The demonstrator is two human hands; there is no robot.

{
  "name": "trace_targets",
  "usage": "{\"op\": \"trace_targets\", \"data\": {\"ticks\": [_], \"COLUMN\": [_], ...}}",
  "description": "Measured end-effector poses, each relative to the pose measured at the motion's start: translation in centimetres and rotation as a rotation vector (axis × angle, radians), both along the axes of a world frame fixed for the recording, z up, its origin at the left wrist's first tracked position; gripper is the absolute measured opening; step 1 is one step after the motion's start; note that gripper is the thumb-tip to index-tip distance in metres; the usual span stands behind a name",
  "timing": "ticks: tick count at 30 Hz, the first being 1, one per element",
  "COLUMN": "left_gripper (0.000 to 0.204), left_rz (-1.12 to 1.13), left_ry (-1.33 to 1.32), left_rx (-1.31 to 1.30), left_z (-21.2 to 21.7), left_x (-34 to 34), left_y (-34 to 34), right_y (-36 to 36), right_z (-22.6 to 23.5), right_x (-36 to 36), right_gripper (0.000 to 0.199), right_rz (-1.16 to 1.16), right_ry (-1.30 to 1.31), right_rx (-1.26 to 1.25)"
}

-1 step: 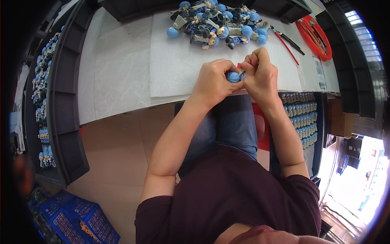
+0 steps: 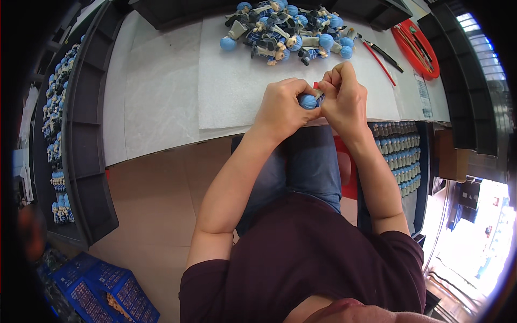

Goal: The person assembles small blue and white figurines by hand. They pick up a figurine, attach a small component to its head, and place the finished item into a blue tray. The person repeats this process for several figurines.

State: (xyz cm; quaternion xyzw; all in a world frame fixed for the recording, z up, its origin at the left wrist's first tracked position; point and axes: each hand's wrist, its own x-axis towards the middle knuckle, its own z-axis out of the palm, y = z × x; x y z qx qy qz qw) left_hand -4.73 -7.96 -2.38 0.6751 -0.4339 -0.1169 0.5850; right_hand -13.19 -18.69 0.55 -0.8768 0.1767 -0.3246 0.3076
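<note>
Near the table's front edge, my left hand [image 2: 284, 107] is closed around a small doll figurine [image 2: 307, 102]. The figurine has a round, ridged light-blue head and a blue-and-white body. My right hand [image 2: 347, 99] is pressed up against it, with the fingers curled into a fist and the thumb toward the figurine's body. A small red piece [image 2: 316, 85] shows between the two hands; which hand holds it is hidden. Beyond my hands lies a heap of similar blue-haired figurines [image 2: 293, 40] on a white foam sheet [image 2: 229, 89].
At the right lie a red paintbrush-like stick [image 2: 379, 63], a black-handled tool [image 2: 386, 56] and a red oval tray [image 2: 398, 37] of tools. Figurines fill a dark tray [image 2: 86, 129] at left; others stand in rows in a bin [image 2: 398, 156] below the table. Blue crates [image 2: 116, 288] sit lower left.
</note>
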Motion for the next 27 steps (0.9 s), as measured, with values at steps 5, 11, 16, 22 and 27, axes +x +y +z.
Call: {"op": "trace_targets", "data": {"ticks": [5,11,16,22,27], "left_gripper": [0.029,0.028,0.028,0.027,0.027], "left_rz": [-0.008,-0.023,-0.007,-0.003,-0.009], "left_ry": [-0.024,0.002,0.054,-0.037,0.018], "left_rx": [0.001,0.01,-0.022,0.036,0.012], "left_z": [0.1,0.1,-0.1,0.4,0.1], "left_x": [-0.1,-0.1,-0.1,-0.2,-0.1], "left_y": [0.0,0.1,-0.2,0.2,-0.2], "right_y": [0.0,-1.4,0.6,-0.9,-0.2], "right_z": [0.0,0.9,-0.3,-0.6,-0.8], "right_x": [-0.3,-0.4,-0.8,-0.1,-0.3], "right_gripper": [0.02,0.02,0.023,0.023,0.024], "right_rz": [0.009,-0.109,-0.008,-0.033,-0.025], "right_ry": [0.001,-0.131,-0.021,-0.104,-0.06], "right_rx": [0.039,0.099,0.031,0.042,0.014]}}
